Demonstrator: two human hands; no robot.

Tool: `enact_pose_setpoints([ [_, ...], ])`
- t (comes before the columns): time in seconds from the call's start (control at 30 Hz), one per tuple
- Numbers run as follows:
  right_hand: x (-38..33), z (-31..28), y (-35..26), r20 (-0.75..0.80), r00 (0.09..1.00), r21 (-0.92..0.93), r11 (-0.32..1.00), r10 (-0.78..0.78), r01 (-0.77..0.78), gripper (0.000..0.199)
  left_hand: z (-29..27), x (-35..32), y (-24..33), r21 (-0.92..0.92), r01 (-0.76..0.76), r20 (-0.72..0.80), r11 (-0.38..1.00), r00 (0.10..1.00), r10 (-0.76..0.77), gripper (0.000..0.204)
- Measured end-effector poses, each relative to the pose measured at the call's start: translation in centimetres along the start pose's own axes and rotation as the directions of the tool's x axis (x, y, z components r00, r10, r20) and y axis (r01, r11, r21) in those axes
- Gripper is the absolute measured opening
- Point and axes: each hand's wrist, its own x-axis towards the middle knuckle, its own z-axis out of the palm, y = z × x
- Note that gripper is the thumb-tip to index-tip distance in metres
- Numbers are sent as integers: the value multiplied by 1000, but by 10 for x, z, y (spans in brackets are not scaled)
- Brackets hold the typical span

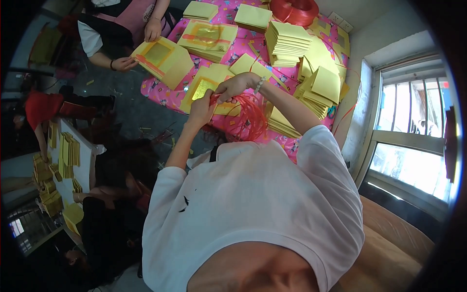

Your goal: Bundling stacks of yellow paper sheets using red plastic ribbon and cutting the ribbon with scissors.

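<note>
A loose bunch of red plastic strands (252, 117) hangs in front of my chest, over the table's near edge. My left hand (202, 109) and my right hand (236, 86) are close together, both closed around the upper end of the bunch. Just beyond them lie yellow paper sheets (200, 83) with an orange-framed gold patch, partly covered by my hands. To the right, a stack of folded yellow paper (281, 124) shows beneath my right forearm.
A pink patterned cloth (160, 92) covers the table. Yellow paper stacks (288, 45) and a red twine roll (293, 10) stand on its far side. Across the left corner, another person's hands hold a yellow sheet (170, 62). A window (413, 126) is at right; people work at a white table (82, 151) at left.
</note>
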Motion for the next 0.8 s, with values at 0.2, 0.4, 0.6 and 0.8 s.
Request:
enact_pose_setpoints([
  [0.2, -32, -21, 27, -59, 997, 67, 997, -42, 46, 30, -15, -40, -71, -20, 105, -275, 994, 956, -107, 27],
  [0.4, -37, -23, 25, -78, 986, 59, 988, 150, -146, 30, 8, -79, -116, 11, 216, -81, 976, 973, -214, 21],
  [0.6, -29, -17, 21, -133, 972, -194, 957, 192, -215, 30, 2, -40, -51, 164, -77, -54, 983, 995, 87, 94],
  [0.8, -20, 2, 5, -162, 986, -292, 953, 36, -83, 32, 18, 21, 33, -164, -83, 24, 983, 996, 88, 58],
])
